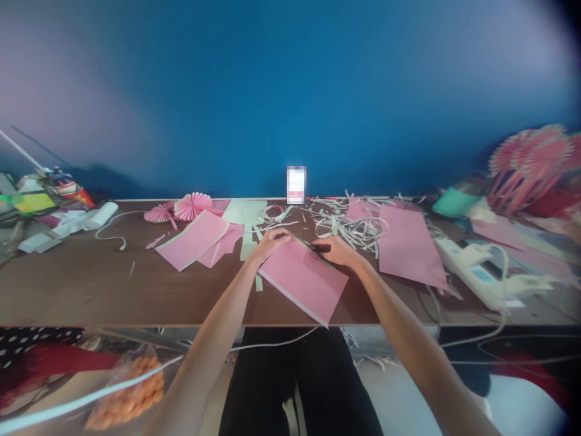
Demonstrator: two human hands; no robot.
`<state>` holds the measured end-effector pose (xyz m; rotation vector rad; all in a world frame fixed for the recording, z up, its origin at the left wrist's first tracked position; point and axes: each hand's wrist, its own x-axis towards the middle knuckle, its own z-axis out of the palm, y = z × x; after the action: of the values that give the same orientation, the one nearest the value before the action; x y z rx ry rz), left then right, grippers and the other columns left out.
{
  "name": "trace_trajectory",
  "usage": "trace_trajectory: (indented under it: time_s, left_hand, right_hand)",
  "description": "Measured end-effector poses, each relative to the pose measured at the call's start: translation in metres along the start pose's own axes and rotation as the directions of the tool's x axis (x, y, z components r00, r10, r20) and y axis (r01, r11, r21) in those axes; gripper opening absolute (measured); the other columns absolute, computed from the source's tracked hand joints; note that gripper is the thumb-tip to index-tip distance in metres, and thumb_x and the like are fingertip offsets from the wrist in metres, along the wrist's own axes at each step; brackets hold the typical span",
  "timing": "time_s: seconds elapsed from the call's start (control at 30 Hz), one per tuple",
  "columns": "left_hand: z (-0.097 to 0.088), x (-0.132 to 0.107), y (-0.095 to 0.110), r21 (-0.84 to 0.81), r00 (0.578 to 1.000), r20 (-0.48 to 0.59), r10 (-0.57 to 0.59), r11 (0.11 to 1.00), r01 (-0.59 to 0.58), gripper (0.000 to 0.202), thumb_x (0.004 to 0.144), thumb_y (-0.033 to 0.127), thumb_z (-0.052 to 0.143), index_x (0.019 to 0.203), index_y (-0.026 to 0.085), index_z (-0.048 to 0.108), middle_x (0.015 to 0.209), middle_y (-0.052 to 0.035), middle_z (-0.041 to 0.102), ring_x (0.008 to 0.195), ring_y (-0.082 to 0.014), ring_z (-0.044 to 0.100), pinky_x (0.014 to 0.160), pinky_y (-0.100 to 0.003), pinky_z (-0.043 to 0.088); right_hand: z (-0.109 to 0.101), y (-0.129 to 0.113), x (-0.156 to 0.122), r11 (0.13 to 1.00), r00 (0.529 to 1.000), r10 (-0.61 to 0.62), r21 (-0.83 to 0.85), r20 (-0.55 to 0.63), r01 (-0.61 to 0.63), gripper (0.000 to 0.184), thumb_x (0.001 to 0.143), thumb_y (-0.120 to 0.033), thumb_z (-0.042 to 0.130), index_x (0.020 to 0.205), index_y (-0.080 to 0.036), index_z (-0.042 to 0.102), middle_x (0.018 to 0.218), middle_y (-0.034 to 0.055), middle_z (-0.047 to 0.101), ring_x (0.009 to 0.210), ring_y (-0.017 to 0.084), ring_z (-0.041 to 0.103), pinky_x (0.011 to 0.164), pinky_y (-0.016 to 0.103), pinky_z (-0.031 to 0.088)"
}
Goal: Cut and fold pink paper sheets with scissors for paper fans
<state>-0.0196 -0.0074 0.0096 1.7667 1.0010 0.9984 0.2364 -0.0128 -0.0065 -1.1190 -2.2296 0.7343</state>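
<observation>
A pink paper sheet [303, 283] lies on the brown wooden table [91, 284], its near corner close to the table's front edge. My left hand [270, 244] grips the sheet's upper edge. My right hand [338, 251] sits at the other end of that edge and holds a slim dark tool [312, 246] that runs along the paper between my hands. The hand partly hides the tool, so I cannot tell its exact kind. Behind my hands lie pale paper strips [349, 227].
Pink paper fans [193, 206] and loose pink sheets [411, 247] lie along the table. At the right stands a white power strip [472, 269] with cables. Cluttered craft items fill the far left. A blue wall rises behind the table, and a bag of orange items [129, 390] sits below its front edge.
</observation>
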Motion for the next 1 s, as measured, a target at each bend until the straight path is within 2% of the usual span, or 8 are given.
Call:
trace_trajectory:
  time_s: [0.4, 0.53, 0.7, 0.8, 0.87, 1.0]
  left_hand:
    - [-0.001, 0.000, -0.004, -0.084, 1.000, -0.009, 0.003, 0.996, -0.004, 0.025, 0.079, 0.036, 0.057, 0.092, 0.018, 0.069, 0.088, -0.0031, 0.065, 0.084, -0.0178, 0.056, 0.078, -0.028, 0.041]
    - [-0.001, 0.000, -0.005, -0.072, 0.999, -0.034, 0.003, 0.997, -0.006, 0.024, 0.078, 0.036, 0.058, 0.091, 0.019, 0.070, 0.088, -0.0031, 0.065, 0.087, -0.0189, 0.056, 0.081, -0.030, 0.041]
    - [-0.001, 0.000, -0.005, -0.076, 0.999, -0.039, 0.000, 0.997, -0.003, 0.024, 0.079, 0.037, 0.057, 0.089, 0.019, 0.069, 0.087, -0.0026, 0.065, 0.085, -0.0184, 0.056, 0.081, -0.030, 0.041]
    - [-0.001, 0.001, -0.006, -0.104, 0.999, -0.046, -0.010, 0.995, 0.005, 0.023, 0.079, 0.037, 0.057, 0.088, 0.019, 0.069, 0.085, -0.0025, 0.064, 0.084, -0.0179, 0.056, 0.079, -0.029, 0.041]
    - [0.000, 0.002, -0.006, -0.112, 0.997, -0.070, -0.025, 0.994, 0.017, 0.023, 0.079, 0.037, 0.057, 0.088, 0.019, 0.068, 0.084, -0.0023, 0.063, 0.082, -0.0174, 0.055, 0.078, -0.029, 0.040]
    - [0.001, 0.002, -0.006, -0.098, 0.986, -0.164, -0.024, 0.995, 0.008, 0.023, 0.081, 0.038, 0.055, 0.088, 0.019, 0.067, 0.082, -0.0012, 0.061, 0.080, -0.0160, 0.054, 0.076, -0.028, 0.040]
  right_hand:
    - [-0.004, -0.003, 0.000, 0.999, 1.000, -0.007, -0.047, 0.007, 0.007, 0.031, 0.075, -0.027, 0.063, 0.104, -0.022, 0.071, 0.093, 0.0014, 0.073, 0.077, 0.020, 0.066, 0.070, 0.027, 0.050]
    - [-0.003, -0.001, 0.000, 0.999, 1.000, -0.008, -0.038, 0.009, 0.008, 0.034, 0.074, -0.022, 0.061, 0.106, -0.024, 0.071, 0.097, 0.0004, 0.072, 0.081, 0.020, 0.066, 0.074, 0.027, 0.050]
    - [-0.002, 0.000, 0.000, 1.000, 1.000, -0.013, 0.003, 0.000, 0.013, 0.034, 0.074, -0.023, 0.061, 0.107, -0.023, 0.070, 0.098, 0.0008, 0.072, 0.083, 0.020, 0.066, 0.076, 0.029, 0.050]
    - [-0.003, 0.002, 0.000, 1.000, 0.998, 0.013, 0.018, -0.058, -0.012, 0.032, 0.073, -0.026, 0.063, 0.104, -0.021, 0.071, 0.097, 0.0029, 0.072, 0.083, 0.021, 0.066, 0.076, 0.029, 0.051]
    - [-0.003, 0.004, 0.000, 0.997, 0.995, 0.054, 0.065, -0.083, -0.049, 0.035, 0.072, -0.030, 0.065, 0.104, -0.019, 0.071, 0.096, 0.0044, 0.072, 0.083, 0.022, 0.066, 0.073, 0.029, 0.051]
    - [-0.005, 0.007, 0.000, 0.978, 0.995, 0.091, 0.191, -0.040, -0.081, 0.041, 0.068, -0.035, 0.069, 0.104, -0.015, 0.069, 0.089, 0.0056, 0.072, 0.077, 0.021, 0.066, 0.066, 0.028, 0.051]
